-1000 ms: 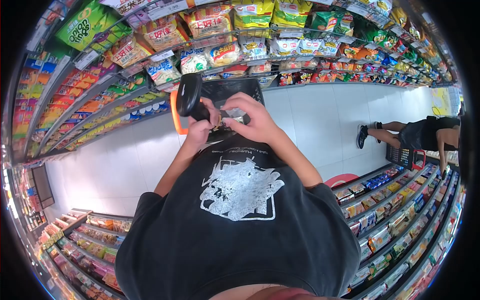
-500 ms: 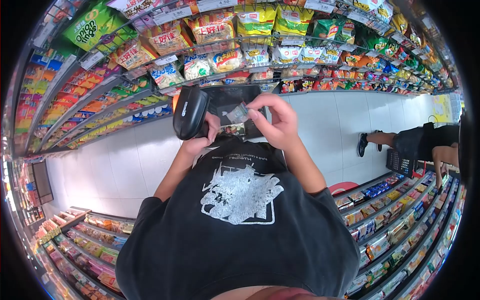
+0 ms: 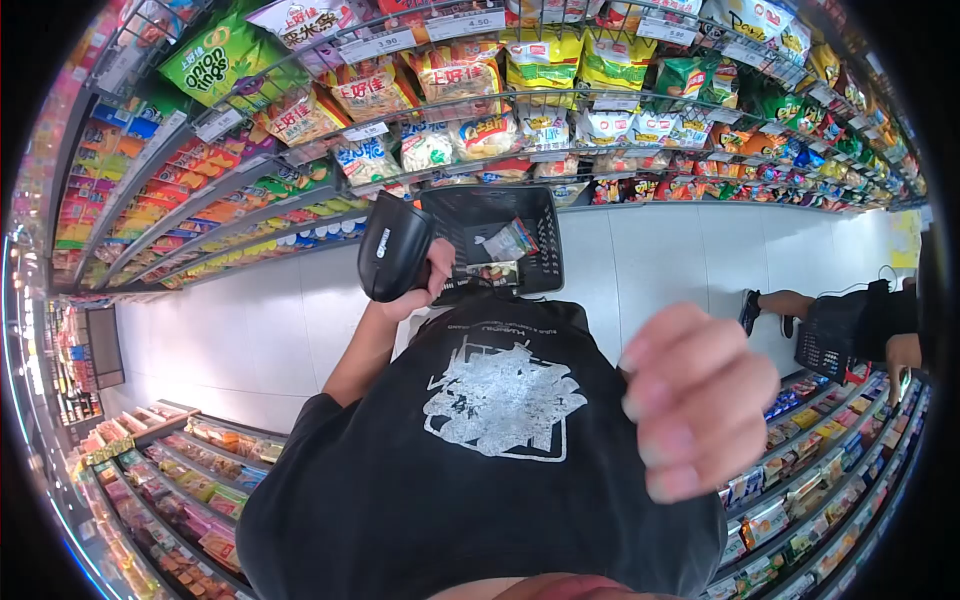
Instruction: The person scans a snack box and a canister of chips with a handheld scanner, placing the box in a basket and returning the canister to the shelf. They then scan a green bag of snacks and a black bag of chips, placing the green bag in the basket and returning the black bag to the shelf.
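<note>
My left hand grips a black handheld barcode scanner, held just left of a black shopping basket on the floor in front of me. A small silvery snack packet lies inside the basket, with another item below it. My right hand is raised close to the camera, blurred, fingers curled into a loose fist with nothing visible in it. My dark printed T-shirt fills the lower middle of the view.
Snack shelves full of bagged chips line the aisle ahead, and more shelves run behind me. Another person with a black basket stands at the right on the white tiled floor.
My right hand let go of the small packet, which now lies in the basket, and swung back toward the camera. The scanner hand stayed nearly in place.
</note>
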A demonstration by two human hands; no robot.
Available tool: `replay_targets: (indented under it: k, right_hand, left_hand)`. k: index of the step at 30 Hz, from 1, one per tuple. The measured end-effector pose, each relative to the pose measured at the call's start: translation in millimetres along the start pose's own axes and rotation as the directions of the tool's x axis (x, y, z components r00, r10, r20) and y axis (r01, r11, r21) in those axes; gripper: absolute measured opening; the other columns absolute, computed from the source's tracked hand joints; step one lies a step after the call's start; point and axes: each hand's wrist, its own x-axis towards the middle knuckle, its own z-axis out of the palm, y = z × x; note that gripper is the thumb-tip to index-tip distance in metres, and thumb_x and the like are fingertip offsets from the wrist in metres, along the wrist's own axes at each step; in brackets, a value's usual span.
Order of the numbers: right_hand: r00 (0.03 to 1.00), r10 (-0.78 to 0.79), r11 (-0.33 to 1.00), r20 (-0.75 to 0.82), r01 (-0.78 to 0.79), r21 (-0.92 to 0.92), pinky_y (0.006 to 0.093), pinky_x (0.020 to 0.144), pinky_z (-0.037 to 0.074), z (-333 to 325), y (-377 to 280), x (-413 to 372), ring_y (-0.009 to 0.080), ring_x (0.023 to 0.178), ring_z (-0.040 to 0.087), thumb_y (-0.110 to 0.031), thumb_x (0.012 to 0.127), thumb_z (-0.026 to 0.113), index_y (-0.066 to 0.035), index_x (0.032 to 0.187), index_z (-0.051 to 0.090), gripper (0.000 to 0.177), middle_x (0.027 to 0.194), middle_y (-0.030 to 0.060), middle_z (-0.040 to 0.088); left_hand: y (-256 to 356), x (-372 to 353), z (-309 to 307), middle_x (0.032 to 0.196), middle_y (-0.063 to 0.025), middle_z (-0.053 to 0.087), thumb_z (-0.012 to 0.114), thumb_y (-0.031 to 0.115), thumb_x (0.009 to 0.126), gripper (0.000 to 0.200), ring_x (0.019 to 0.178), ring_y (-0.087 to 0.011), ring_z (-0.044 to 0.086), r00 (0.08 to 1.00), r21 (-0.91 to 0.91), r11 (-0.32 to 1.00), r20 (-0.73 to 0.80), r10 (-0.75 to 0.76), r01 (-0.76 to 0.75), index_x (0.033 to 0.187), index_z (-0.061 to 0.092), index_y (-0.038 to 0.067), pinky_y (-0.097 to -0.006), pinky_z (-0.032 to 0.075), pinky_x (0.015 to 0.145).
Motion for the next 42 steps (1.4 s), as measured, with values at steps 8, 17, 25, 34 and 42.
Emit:
replay_targets:
  k: [8,17,25,34,42]
  right_hand:
    - [0.979,-0.150,0.974,-0.137,0.170,0.149,0.0349,0.093,0.047,-4.8,-27.3,21.1,0.0076,0.107,0.056,-0.019,0.096,0.069,-0.029,0.117,0.072,0.024,0.118,-0.0109,0.061]
    - [0.931,-0.289,0.956,-0.223,0.269,-0.115,0.0354,0.092,0.044,-21.7,-41.5,33.0,0.0079,0.105,0.058,-0.025,0.099,0.056,-0.026,0.115,0.072,0.022,0.108,-0.0083,0.067]
    - [0.909,-0.343,0.939,-0.236,0.334,-0.078,0.0357,0.092,0.045,-11.9,-27.2,48.3,0.0089,0.104,0.059,-0.023,0.099,0.057,-0.024,0.115,0.071,0.022,0.108,-0.0069,0.067]
    - [0.902,-0.360,0.933,-0.240,0.356,-0.061,0.0361,0.092,0.045,-11.2,-17.1,48.5,0.0100,0.104,0.059,-0.022,0.098,0.057,-0.022,0.116,0.070,0.022,0.108,-0.0053,0.067]
    - [0.896,-0.384,0.923,-0.224,0.379,-0.068,0.0364,0.092,0.046,-14.8,-9.5,44.4,0.0109,0.103,0.060,-0.020,0.097,0.058,-0.021,0.116,0.069,0.022,0.108,-0.0038,0.068]
  left_hand:
    - [0.5,-9.8,6.3,0.066,0.0012,0.055,0.061,0.002,0.058,0.040,0.064,-0.0129,0.050,0.993,-0.068,0.991,-0.023,-0.120,0.118,0.098,0.059,0.005,-0.0301,0.040,0.075]
    - [0.8,-26.2,14.2,0.068,-0.0016,0.052,0.058,-0.001,0.062,0.034,0.062,-0.0124,0.048,0.972,-0.098,0.968,-0.019,-0.233,0.230,0.096,0.060,0.003,-0.0256,0.039,0.065]
    - [-4.3,-32.8,12.5,0.072,-0.0021,0.054,0.059,-0.001,0.066,0.033,0.062,-0.0115,0.052,0.988,-0.070,0.986,-0.024,-0.155,0.153,0.098,0.059,0.002,-0.0263,0.042,0.061]
    - [19.9,-41.6,21.4,0.073,0.0022,0.055,0.066,0.012,0.070,0.015,0.071,-0.0160,0.050,0.851,-0.246,0.867,-0.207,-0.483,0.432,0.082,0.057,0.010,-0.0320,0.039,0.076]
    - [-3.0,-48.7,8.9,0.075,0.0014,0.056,0.063,0.004,0.071,0.016,0.074,-0.0167,0.052,0.988,0.102,0.983,-0.043,-0.150,0.154,0.084,0.057,0.010,-0.0339,0.040,0.078]
